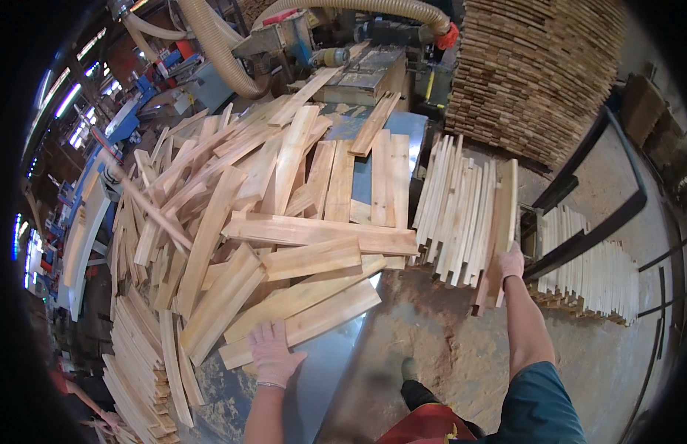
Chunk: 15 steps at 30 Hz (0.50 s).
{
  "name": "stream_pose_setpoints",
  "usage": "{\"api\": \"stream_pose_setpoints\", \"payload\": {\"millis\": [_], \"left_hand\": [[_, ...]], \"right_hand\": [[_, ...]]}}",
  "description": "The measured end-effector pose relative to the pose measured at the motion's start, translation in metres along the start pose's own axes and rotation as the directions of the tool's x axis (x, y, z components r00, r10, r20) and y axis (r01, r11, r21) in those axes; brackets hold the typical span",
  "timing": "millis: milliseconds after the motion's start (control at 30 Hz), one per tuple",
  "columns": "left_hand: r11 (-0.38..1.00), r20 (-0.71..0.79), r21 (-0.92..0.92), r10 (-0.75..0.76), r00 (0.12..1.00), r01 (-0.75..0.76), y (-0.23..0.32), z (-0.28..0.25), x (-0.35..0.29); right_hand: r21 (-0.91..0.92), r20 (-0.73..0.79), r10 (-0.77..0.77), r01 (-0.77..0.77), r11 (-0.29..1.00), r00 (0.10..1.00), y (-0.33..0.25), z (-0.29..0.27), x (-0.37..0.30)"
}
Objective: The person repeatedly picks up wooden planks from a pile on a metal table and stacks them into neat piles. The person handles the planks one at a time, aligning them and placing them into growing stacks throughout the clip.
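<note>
Left hand (273, 349) flat, fingers spread, pressing on pale rough board (302, 324) at near edge of big messy wood pile (240, 200) on shiny metal table (336, 362). Right hand (510, 262) closed on tall brown plank (499, 237) — leaning against upright bundle of thin pale slats (454, 207). Floor dusty with sawdust.

A metal bench (336, 362) carries a loose heap of pale boards (232, 214), lying crossed at many angles and covering most of its top. Bare grey sheet shows at the near edge and again at the far end. At the bench's left edge, thin slats (136, 355) lie stacked in rows. The floor (447, 348) to the right is dusted with sawdust; a stack of narrow strips (454, 207) stands on it, just beside the bench.
</note>
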<state>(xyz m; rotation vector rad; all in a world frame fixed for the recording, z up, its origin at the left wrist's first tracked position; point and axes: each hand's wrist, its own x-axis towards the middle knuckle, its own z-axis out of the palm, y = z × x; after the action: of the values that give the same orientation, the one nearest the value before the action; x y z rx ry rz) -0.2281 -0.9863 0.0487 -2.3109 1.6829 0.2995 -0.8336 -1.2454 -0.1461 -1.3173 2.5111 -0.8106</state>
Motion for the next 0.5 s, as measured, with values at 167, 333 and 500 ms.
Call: {"api": "stream_pose_setpoints", "payload": {"millis": [167, 333, 500], "left_hand": [[0.998, -0.17, 0.057, 0.025, 0.985, -0.015, -0.016, 0.038, 0.014], [0.998, -0.257, 0.054, 0.046, 0.965, -0.033, 0.009, 0.006, 0.034], [0.995, -0.315, 0.076, 0.08, 0.946, -0.059, -0.012, 0.033, 0.012]], "right_hand": [[0.138, 0.387, 0.155, -0.224, 0.965, 0.909, 0.004, 0.046, 0.047], [-0.082, 0.386, 0.075, -0.047, 0.996, 0.92, -0.022, 0.04, 0.016], [0.007, 0.349, -0.272, 0.288, 0.958, 0.897, -0.12, 0.0, -0.074]]}}
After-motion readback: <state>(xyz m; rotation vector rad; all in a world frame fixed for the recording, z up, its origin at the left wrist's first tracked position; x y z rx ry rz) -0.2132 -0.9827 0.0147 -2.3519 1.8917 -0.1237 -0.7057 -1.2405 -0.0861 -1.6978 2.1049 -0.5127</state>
